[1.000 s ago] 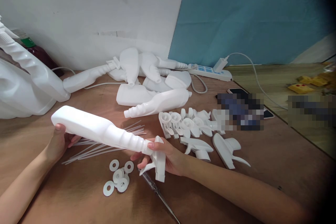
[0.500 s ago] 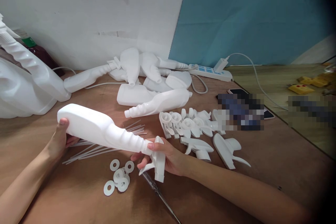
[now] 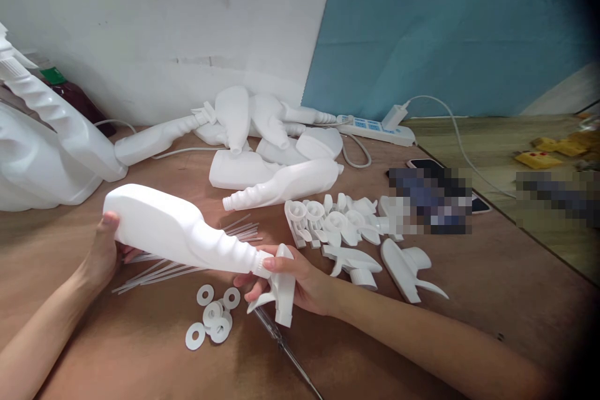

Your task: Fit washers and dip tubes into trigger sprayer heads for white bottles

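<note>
A brown wooden table stands against a white wall with a blue panel to its right. You hold a white plastic bottle lying nearly level above the table, base to the left, neck to the right.

Your left hand grips the base of the bottle, thumb on the near face, fingers curled underneath. Your right hand is closed around the trigger sprayer head seated at the bottle neck; the thumb lies on top at the collar, the fingers wrap below, and the trigger and nozzle project downward past the palm.

Under the bottle, a bundle of thin clear dip tubes lies on the table. Just beside your right hand, a cluster of flat white washers rests on the surface. A slim metal tool lies below the sprayer head; you cannot tell whether it touches the hand.

To the right of your right hand, loose trigger sprayer heads are grouped on the table. Farther back, a heap of empty white bottles lies near the wall. A white power strip with a plugged-in cable sits behind them. More large white bottles occupy the left edge.
</note>
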Demonstrator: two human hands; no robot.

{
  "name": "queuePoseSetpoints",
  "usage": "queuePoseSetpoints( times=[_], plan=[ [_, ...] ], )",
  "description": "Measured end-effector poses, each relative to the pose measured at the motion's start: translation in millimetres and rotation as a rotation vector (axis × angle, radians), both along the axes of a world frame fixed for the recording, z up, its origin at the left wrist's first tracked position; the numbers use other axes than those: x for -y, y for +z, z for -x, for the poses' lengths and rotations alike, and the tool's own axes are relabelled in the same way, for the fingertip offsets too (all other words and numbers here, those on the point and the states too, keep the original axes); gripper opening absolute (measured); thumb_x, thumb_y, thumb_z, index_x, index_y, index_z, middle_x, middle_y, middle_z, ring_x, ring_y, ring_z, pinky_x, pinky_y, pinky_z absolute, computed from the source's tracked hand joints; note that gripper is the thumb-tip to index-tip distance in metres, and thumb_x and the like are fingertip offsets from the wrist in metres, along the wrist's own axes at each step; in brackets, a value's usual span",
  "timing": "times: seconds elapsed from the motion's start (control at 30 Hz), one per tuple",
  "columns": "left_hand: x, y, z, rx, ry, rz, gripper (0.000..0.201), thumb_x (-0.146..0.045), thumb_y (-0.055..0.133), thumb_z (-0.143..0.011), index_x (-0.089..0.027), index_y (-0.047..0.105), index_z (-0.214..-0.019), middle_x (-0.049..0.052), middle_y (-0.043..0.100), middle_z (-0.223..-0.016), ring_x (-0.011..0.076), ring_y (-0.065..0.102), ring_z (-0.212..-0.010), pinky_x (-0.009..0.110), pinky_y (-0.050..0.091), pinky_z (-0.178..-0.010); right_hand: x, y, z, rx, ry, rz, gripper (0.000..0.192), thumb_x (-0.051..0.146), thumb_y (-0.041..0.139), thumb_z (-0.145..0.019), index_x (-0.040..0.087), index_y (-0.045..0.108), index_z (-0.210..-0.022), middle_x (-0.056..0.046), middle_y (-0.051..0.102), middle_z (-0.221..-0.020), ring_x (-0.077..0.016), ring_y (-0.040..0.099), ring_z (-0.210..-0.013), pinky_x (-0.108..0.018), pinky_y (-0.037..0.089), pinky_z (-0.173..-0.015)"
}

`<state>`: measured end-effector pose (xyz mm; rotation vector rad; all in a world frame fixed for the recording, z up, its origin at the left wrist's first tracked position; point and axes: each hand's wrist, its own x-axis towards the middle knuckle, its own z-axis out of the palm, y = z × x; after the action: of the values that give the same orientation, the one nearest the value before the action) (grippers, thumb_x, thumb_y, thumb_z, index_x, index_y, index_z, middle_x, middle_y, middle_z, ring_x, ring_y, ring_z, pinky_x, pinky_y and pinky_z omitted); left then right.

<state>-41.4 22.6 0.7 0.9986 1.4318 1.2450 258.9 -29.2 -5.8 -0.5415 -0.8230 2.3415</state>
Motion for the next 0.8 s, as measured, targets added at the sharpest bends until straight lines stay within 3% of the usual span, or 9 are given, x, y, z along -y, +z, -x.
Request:
queuePoseSetpoints(
  times=[0.1,0.23,0.3,0.37,0.53,0.8],
  plan=[
    [2.2,1.9,-2.5,0.160,-0.048,-0.116,0.066,-0.077,0.064,-0.030,-0.020,0.054,-0.061,-0.003,0.047,-0.039,0.0110,0.042,-0.034,0.022,0.038,-0.029,0.0,-0.8,-0.9,0.000,-0.014,0.024,0.041,0.027,0.058,-0.078,0.015,0.053,-0.117,-0.011,0.066,-0.095,-0.0148,0.066,-0.074,-0.031,0.047,-0.078],
    [9.9,4.2,-4.4,0.262,-0.116,-0.124,0.049,-0.058,0.074,-0.047,-0.022,0.064,-0.078,0.002,0.065,-0.066,0.0187,0.058,-0.058,0.028,0.052,-0.046,-0.4,-1.2,-1.5,-0.041,-0.029,0.044,0.047,0.026,0.057,-0.078,0.016,0.048,-0.123,-0.011,0.067,-0.095,-0.0146,0.066,-0.073,-0.031,0.047,-0.077],
    [12.8,4.0,-4.5,0.277,-0.126,-0.103,0.041,-0.042,0.077,-0.051,-0.023,0.065,-0.086,0.002,0.066,-0.070,0.0204,0.060,-0.064,0.029,0.054,-0.051,-0.7,-0.9,-1.6,-0.048,-0.030,0.050,0.046,0.026,0.057,-0.079,0.016,0.048,-0.123,-0.012,0.067,-0.095,-0.0143,0.067,-0.072,-0.030,0.047,-0.076],
    [13.8,3.0,-4.2,0.273,-0.131,-0.074,0.048,-0.035,0.079,-0.049,-0.023,0.064,-0.094,0.002,0.068,-0.074,0.0230,0.062,-0.070,0.031,0.057,-0.055,-0.8,-0.3,-1.8,-0.044,-0.026,0.049,0.046,0.026,0.057,-0.079,0.015,0.049,-0.123,-0.012,0.067,-0.095,-0.0141,0.067,-0.072,-0.030,0.047,-0.076],
    [11.2,-1.2,-2.6,0.257,-0.103,-0.059,0.064,-0.037,0.081,-0.045,-0.022,0.062,-0.104,0.004,0.069,-0.084,0.0300,0.062,-0.087,0.037,0.058,-0.067,-0.7,0.6,-2.1,-0.022,-0.017,0.044,0.045,0.029,0.059,-0.078,0.015,0.051,-0.120,-0.011,0.068,-0.093,-0.0153,0.066,-0.073,-0.031,0.046,-0.076],
    [7.2,-7.5,-3.1,0.213,-0.049,-0.129,0.069,-0.045,0.079,-0.051,-0.019,0.057,-0.111,0.007,0.067,-0.099,0.0317,0.054,-0.106,0.039,0.054,-0.081,-0.6,0.0,-1.0,0.000,-0.020,0.030,0.041,0.031,0.058,-0.079,0.016,0.052,-0.117,-0.010,0.066,-0.093,-0.0150,0.065,-0.074,-0.030,0.046,-0.075]
  ],
)
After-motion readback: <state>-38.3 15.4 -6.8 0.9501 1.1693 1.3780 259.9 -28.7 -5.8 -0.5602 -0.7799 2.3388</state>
